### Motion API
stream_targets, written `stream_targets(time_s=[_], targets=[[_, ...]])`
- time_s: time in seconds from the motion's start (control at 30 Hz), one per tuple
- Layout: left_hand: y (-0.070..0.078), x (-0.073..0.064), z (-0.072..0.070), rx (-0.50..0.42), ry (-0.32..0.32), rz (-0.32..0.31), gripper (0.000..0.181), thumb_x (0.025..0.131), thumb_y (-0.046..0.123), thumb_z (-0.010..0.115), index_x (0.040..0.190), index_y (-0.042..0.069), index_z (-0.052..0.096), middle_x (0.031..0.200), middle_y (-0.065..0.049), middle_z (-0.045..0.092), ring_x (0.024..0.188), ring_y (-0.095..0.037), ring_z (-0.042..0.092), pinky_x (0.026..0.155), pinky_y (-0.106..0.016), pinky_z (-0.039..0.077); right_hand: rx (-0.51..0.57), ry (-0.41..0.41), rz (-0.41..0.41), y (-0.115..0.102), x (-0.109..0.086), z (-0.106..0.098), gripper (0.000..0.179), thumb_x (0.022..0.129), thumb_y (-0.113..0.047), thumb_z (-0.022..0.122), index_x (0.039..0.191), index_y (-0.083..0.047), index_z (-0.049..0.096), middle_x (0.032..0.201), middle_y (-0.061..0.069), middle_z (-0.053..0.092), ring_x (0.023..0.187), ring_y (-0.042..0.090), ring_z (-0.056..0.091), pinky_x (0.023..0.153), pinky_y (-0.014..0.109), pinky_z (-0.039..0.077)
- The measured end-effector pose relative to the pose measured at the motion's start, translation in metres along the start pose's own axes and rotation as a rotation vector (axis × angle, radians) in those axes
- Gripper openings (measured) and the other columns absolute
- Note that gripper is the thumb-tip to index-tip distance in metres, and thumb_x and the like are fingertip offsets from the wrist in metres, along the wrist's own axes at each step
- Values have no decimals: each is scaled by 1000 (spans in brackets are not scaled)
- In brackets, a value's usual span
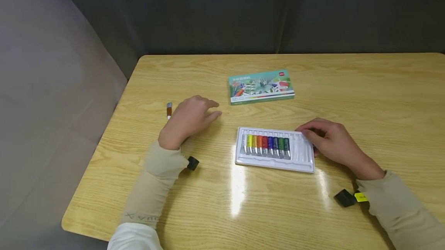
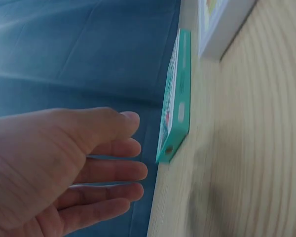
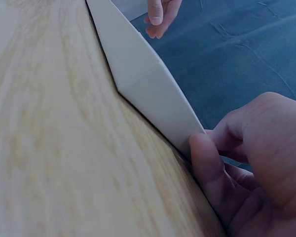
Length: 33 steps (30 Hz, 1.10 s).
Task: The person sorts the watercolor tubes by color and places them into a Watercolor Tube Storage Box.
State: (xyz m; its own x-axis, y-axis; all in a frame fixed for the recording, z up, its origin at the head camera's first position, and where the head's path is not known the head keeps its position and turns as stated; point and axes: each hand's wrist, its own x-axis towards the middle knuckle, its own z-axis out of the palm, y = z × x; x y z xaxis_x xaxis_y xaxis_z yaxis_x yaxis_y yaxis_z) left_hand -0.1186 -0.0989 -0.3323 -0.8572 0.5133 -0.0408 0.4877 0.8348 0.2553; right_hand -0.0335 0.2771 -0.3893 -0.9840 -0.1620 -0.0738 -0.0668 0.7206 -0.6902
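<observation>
A white plastic tray [image 1: 301,151] lies on the table, with several paint tubes [image 1: 265,142] side by side in its slots, from white and yellow through red and blue to dark green. The slots at its right end hold no tubes. My right hand [image 1: 333,140] pinches the tray's far right corner; in the right wrist view the thumb [image 3: 204,153] presses against its side wall. My left hand [image 1: 192,114] is over the table left of the tray, fingers extended and holding nothing. Just beyond its wrist lies a small brown paint tube [image 1: 169,111], partly hidden by the hand.
A teal paint box [image 1: 261,87] with a flower picture lies behind the tray. The wooden table [image 1: 382,99] ends at a dark curtain [image 1: 222,14] at the back, and grey cloth [image 1: 52,107] hangs on the left.
</observation>
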Motion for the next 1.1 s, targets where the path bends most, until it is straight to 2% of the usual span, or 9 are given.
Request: stream_targets(time_s=[0.17, 0.47, 0.67, 0.9, 1.0, 1.1], targets=[[-17, -7, -5, -17, 40, -46, 37, 103, 37, 63, 126, 10, 74, 126, -9, 76, 119, -30, 70, 102, -48, 56, -1, 1, -4, -1, 0, 0, 24, 107, -21, 54, 115, -14, 75, 118, 14, 69, 74, 6, 59, 53, 27, 56], [-32, -15, -10, -66, 84, -102, 38, 104, 38, 61, 127, 10, 74, 130, -8, 74, 125, -30, 67, 107, -48, 53, -5, 10, -11, -1, 1, 1, 23, 107, -20, 55, 115, -13, 75, 117, 14, 70, 72, 6, 57, 51, 27, 54], [-49, -19, -16, -62, 128, -140, 36, 103, 35, 64, 126, 9, 74, 129, -11, 74, 124, -33, 67, 105, -51, 53, -9, 12, -21, -1, 2, 2, 23, 107, -20, 56, 116, -13, 75, 116, 14, 71, 71, 4, 57, 50, 27, 54], [-73, -23, -20, -60, 146, -199, 29, 102, 14, 63, 129, 9, 73, 135, -13, 70, 125, -36, 65, 101, -53, 54, -21, 21, -20, -1, 1, 1, 22, 106, -19, 56, 115, -13, 76, 114, 13, 71, 75, 3, 56, 51, 26, 54], [-82, -26, -20, -73, 134, -238, 33, 102, 4, 57, 131, 8, 71, 129, -15, 71, 111, -35, 66, 95, -50, 53, -20, 24, -27, -1, 2, 1, 22, 106, -18, 57, 115, -13, 76, 113, 13, 71, 75, 2, 56, 51, 26, 53], [-91, -27, -18, -89, 117, -271, 35, 101, -1, 53, 129, 7, 71, 126, -16, 70, 108, -33, 64, 97, -49, 51, -12, 20, -27, -1, 3, 2, 22, 106, -18, 57, 115, -13, 76, 113, 12, 71, 74, 2, 56, 51, 26, 53]])
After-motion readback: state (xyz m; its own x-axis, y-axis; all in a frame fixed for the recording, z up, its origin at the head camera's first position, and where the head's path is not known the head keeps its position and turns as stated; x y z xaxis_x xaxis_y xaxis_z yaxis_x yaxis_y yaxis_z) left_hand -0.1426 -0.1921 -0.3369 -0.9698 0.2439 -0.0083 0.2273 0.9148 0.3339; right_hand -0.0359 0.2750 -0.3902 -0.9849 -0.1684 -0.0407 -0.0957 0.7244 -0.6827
